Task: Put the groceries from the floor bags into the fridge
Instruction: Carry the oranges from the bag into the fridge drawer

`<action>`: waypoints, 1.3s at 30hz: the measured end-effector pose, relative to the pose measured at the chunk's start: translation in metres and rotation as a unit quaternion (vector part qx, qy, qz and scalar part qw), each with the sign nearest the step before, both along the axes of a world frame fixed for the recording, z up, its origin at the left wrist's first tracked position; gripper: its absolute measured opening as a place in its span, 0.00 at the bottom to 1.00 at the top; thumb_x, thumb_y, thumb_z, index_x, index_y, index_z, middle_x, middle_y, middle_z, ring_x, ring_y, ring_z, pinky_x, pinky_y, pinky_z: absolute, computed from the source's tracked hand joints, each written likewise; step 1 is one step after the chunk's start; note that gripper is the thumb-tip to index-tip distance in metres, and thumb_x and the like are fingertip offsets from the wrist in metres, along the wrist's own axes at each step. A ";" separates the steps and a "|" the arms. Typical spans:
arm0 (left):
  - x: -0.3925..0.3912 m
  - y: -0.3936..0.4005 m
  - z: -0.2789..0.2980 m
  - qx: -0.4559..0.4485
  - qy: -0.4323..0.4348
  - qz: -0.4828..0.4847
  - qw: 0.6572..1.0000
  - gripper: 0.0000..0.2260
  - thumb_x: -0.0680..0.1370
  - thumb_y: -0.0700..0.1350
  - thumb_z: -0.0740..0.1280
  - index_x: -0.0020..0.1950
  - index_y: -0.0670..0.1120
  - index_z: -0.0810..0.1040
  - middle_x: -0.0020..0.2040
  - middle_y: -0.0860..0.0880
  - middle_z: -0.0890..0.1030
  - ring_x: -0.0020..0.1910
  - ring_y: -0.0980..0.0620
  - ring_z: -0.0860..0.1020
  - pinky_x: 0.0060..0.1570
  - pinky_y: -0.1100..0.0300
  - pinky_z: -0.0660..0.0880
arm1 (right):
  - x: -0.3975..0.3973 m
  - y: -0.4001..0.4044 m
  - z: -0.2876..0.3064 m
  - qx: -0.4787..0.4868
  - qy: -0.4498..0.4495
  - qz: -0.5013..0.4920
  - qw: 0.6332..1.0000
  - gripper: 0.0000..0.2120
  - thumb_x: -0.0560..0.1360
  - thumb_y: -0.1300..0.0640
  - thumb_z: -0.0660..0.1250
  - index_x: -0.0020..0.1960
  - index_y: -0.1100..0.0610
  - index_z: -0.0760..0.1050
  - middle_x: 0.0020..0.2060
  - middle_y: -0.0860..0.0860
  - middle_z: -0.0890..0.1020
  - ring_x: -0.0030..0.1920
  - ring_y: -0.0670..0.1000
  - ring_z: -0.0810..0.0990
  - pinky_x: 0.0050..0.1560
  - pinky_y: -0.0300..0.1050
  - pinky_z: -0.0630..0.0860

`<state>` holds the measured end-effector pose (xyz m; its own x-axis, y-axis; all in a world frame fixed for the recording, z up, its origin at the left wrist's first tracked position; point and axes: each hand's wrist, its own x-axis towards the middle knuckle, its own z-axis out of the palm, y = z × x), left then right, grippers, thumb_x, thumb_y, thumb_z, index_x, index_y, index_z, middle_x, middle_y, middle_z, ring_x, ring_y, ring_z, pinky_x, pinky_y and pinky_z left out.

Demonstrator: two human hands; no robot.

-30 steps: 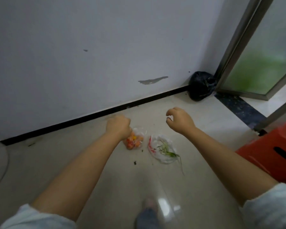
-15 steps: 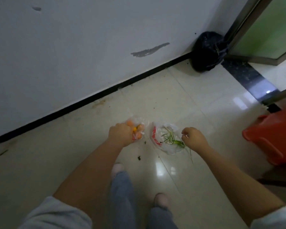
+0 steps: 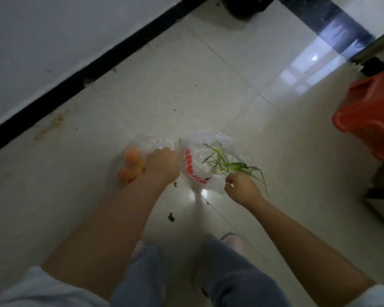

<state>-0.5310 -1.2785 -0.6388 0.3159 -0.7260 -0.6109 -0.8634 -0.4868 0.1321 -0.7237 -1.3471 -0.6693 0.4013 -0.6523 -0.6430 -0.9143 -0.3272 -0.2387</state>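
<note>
1. Far left, the grey wall (image 3: 53, 36) meets the pale tiled floor (image 3: 175, 85) along a black skirting strip (image 3: 98, 60) that runs diagonally up to the right.
2. The clear bag of orange fruit (image 3: 132, 161) lies on the floor in front of me, left of centre.
3. My left hand (image 3: 162, 165) is curled into a fist at the top of that bag, gripping its gathered plastic just right of the fruit.
4. Touching that bag on its right is the white bag with red print (image 3: 192, 167), lying open on the tiles, with thin green stalks (image 3: 228, 166) across it and trailing out to the right.
5. My right hand (image 3: 242, 188) sits at the near edge of the white bag, its fingers curled in and pinching the plastic rim.
6. Small green scraps (image 3: 171, 217) lie on the floor between my arms.
7. My two feet in pale slippers (image 3: 232, 239) and grey trouser legs show below.
8. At the far right stands a red plastic stool (image 3: 368, 116), well apart from the bags.
</note>
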 end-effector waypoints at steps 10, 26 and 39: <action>-0.026 -0.066 -0.223 -0.163 0.014 -0.019 0.986 0.17 0.80 0.49 0.58 0.66 0.43 0.71 0.62 0.41 0.72 0.62 0.42 0.71 0.56 0.51 0.71 | -0.021 -0.074 -0.254 -0.071 -0.021 -0.048 0.996 0.14 0.77 0.54 0.61 0.58 0.59 0.77 0.55 0.61 0.76 0.56 0.62 0.76 0.53 0.48 0.73; -0.023 -0.075 -0.255 -0.177 -0.024 -0.025 0.984 0.18 0.80 0.52 0.57 0.62 0.40 0.73 0.60 0.39 0.74 0.59 0.40 0.73 0.55 0.50 0.72 | -0.005 -0.080 -0.300 -0.142 0.037 -0.087 0.985 0.19 0.77 0.49 0.58 0.59 0.62 0.69 0.57 0.61 0.75 0.59 0.62 0.73 0.53 0.53 0.73; -0.031 -0.075 -0.266 -0.390 0.074 -0.066 0.916 0.30 0.63 0.30 0.65 0.65 0.37 0.69 0.43 0.34 0.78 0.25 0.42 0.77 0.22 0.62 0.72 | -0.027 -0.086 -0.250 -0.218 0.035 0.124 0.967 0.14 0.72 0.67 0.60 0.57 0.61 0.73 0.53 0.59 0.77 0.52 0.60 0.77 0.47 0.48 0.72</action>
<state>-0.5620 -1.3540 -0.9050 0.1500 -0.9855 0.0799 -0.8529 -0.0882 0.5145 -0.7502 -1.4331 -0.9188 0.5455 -0.7568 -0.3601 -0.8036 -0.5943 0.0318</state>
